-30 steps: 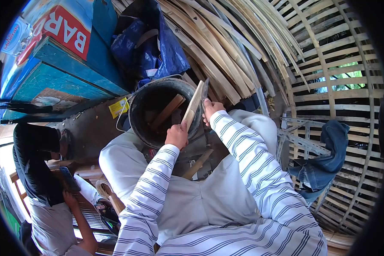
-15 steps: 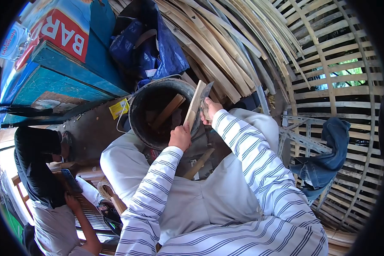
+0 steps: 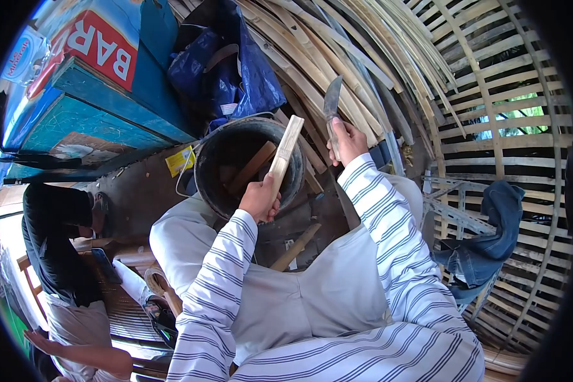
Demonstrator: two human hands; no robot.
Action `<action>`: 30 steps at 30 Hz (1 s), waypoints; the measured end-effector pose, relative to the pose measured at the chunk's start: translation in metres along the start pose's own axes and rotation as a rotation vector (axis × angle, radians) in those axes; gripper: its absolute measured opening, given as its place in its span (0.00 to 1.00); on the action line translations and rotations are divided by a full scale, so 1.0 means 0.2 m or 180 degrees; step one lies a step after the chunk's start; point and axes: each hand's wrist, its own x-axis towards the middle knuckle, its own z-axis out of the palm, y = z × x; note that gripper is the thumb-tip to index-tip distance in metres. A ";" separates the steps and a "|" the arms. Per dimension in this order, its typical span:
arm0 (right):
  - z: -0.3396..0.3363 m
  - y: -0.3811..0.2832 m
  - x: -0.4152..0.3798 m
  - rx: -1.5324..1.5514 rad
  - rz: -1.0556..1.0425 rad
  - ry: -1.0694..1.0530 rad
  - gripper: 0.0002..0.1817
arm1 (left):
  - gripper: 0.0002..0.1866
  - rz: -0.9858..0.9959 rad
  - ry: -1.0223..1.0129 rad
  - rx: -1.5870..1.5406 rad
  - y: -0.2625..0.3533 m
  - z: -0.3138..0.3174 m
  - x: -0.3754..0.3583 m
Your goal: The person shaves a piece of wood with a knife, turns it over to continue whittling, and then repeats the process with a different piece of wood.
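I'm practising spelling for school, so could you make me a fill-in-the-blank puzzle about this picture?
The right hand grips a curved metal knife, blade pointing ____ from the body.
The knife and the pale, flat wooden strip in the left hand don't touch: they are ____.
The crumpled plastic bag behind the round, dark bucket is ____.
The small packet beside the bucket is mostly ____.
Missing words: away; apart; blue; yellow.

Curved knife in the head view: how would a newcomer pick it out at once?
Find the dark bucket, then the right hand beside it. The knife rises from that fist; its dark, curved blade stands out against the pale wood strips behind.
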 end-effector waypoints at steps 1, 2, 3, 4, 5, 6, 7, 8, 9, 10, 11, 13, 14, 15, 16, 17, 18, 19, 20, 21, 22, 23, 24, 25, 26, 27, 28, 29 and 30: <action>-0.02 0.02 0.02 -0.0083 0.0053 0.0064 0.22 | 0.32 0.0057 -0.0019 -0.0070 0.00 -0.01 0.00; -0.02 0.03 0.03 -0.0088 0.0171 0.0039 0.22 | 0.32 0.0041 -0.0034 -0.0079 0.00 -0.02 0.01; -0.02 0.05 0.05 -0.0090 0.0294 0.0016 0.22 | 0.32 0.0020 -0.0050 -0.0085 0.00 -0.02 0.02; -0.03 0.08 0.05 -0.0093 0.0421 -0.0006 0.23 | 0.32 -0.0005 -0.0067 -0.0091 -0.02 -0.02 0.03; -0.02 0.11 0.05 -0.0312 0.0361 -0.0073 0.23 | 0.32 -0.0013 -0.0060 -0.0105 -0.03 -0.02 0.04; 0.01 0.12 0.04 -0.0529 0.0293 -0.0141 0.23 | 0.32 -0.0014 -0.0052 -0.0120 -0.04 -0.01 0.05; 0.02 0.13 0.03 -0.0744 0.0219 -0.0208 0.23 | 0.31 -0.0009 -0.0043 -0.0134 -0.04 0.00 0.06; 0.02 0.12 0.02 -0.1275 0.0197 -0.0346 0.25 | 0.31 0.0027 -0.0057 -0.0141 -0.05 0.00 0.06; 0.03 0.14 0.00 -0.1849 -0.0194 -0.0251 0.25 | 0.31 0.0061 -0.0071 -0.0146 -0.05 0.00 0.06; 0.04 0.17 -0.01 -0.2422 -0.0587 -0.0154 0.25 | 0.31 0.0091 -0.0085 -0.0157 -0.05 0.00 0.06; 0.05 0.19 -0.03 -0.2996 -0.0986 -0.0058 0.26 | 0.29 0.0070 -0.0102 -0.0197 -0.05 0.00 0.07; 0.06 0.16 -0.07 -0.3363 -0.1112 -0.0322 0.26 | 0.25 0.0028 -0.0129 -0.0291 -0.04 -0.01 0.06; 0.07 0.15 -0.09 -0.3546 -0.1174 -0.0462 0.26 | 0.22 0.0095 -0.0149 -0.0196 -0.04 -0.01 0.07; 0.07 0.16 -0.10 -0.3555 -0.1186 -0.0540 0.26 | 0.20 0.0162 -0.0169 -0.0101 -0.05 -0.01 0.08; 0.08 0.17 -0.11 -0.3564 -0.1198 -0.0618 0.26 | 0.17 0.0228 -0.0190 -0.0007 -0.06 -0.01 0.09; 0.08 0.18 -0.11 -0.3573 -0.1211 -0.0693 0.26 | 0.16 0.0250 -0.0143 0.0010 -0.06 -0.01 0.10; 0.08 0.17 -0.11 -0.3593 -0.1174 -0.0703 0.26 | 0.15 0.0274 -0.0098 0.0031 -0.07 -0.01 0.11; 0.08 0.17 -0.10 -0.3608 -0.1176 -0.0629 0.26 | 0.13 0.0302 -0.0055 0.0053 -0.07 -0.01 0.11; 0.07 0.18 -0.08 -0.3625 -0.1184 -0.0551 0.26 | 0.13 0.0379 -0.0018 0.0182 -0.07 -0.02 0.12; 0.07 0.16 -0.08 -0.3641 -0.1196 -0.0472 0.26 | 0.14 0.0460 0.0019 0.0310 -0.08 -0.02 0.12; 0.07 0.13 -0.09 -0.3659 -0.1061 -0.0329 0.27 | 0.14 0.0545 0.0060 0.0439 -0.08 -0.02 0.12; 0.07 0.12 -0.08 -0.3639 -0.0923 -0.0253 0.27 | 0.14 0.0595 0.0067 0.0460 -0.08 -0.02 0.13; 0.08 0.11 -0.08 -0.3618 -0.0778 -0.0180 0.27 | 0.14 0.0637 0.0072 0.0482 -0.09 -0.02 0.13; 0.08 0.12 -0.08 -0.3595 -0.0625 -0.0107 0.27 | 0.15 0.0673 0.0073 0.0508 -0.10 -0.02 0.12; 0.06 0.20 -0.05 -0.3515 -0.0939 -0.0037 0.28 | 0.15 0.0683 0.0124 0.0662 -0.10 -0.02 0.12; 0.07 0.18 -0.08 -0.3366 -0.1064 -0.0190 0.28 | 0.16 0.0688 0.0174 0.0818 -0.10 -0.03 0.12; 0.08 0.16 -0.12 -0.3213 -0.1195 -0.0338 0.28 | 0.17 0.0701 0.0228 0.0974 -0.10 -0.03 0.12; 0.09 0.15 -0.15 -0.3059 -0.1326 -0.0485 0.28 | 0.16 0.0903 0.0368 0.1158 -0.13 -0.04 0.17; 0.10 0.19 -0.16 -0.2657 -0.1559 -0.0672 0.29 | 0.14 0.1098 0.0510 0.1339 -0.21 -0.05 0.26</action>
